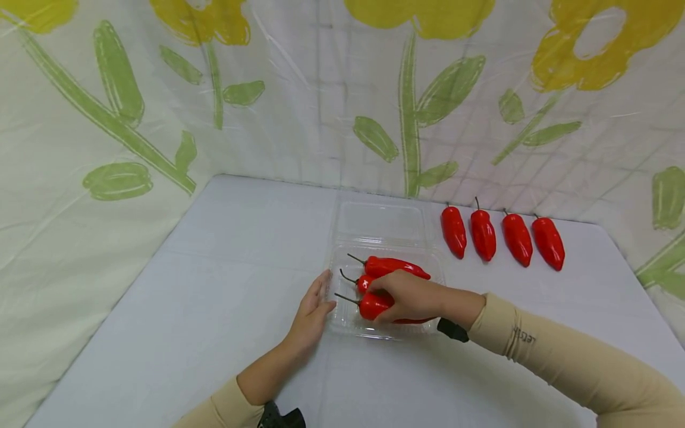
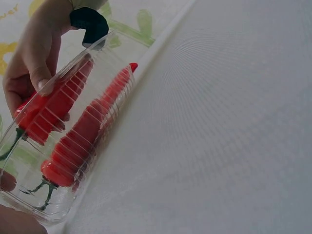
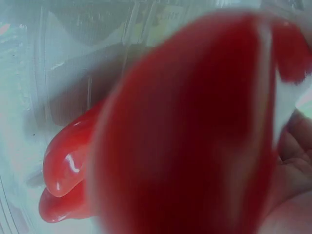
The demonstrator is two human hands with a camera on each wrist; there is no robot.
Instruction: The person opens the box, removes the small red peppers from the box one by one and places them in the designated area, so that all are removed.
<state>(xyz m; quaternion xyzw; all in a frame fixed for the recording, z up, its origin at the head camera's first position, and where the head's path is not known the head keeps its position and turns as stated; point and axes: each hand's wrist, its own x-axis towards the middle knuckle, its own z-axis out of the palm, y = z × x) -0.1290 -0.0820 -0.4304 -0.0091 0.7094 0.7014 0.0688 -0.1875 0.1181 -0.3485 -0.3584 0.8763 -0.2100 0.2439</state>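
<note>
Nearest the camera, the left hand (image 1: 313,309) lies on the table (image 1: 225,297) with its fingers straight and together, fingertips against the left wall of the clear tray (image 1: 342,324). Just right of it, the right hand (image 1: 409,295) reaches into the tray, fingers and thumb curled round a red pepper (image 1: 371,305) at the tray's near side; the right-wrist view is filled by that pepper, blurred, so how far it sits off the tray floor is hard to tell. Behind it in the tray lie two more peppers, a middle one (image 1: 365,281) mostly hidden by the hand, and a far one (image 1: 393,266), stems pointing left. The tray's lid (image 1: 382,220) lies open beyond. Farther right, four peppers (image 1: 500,238) stand in a row near the flowered sheet (image 1: 321,107).
</note>
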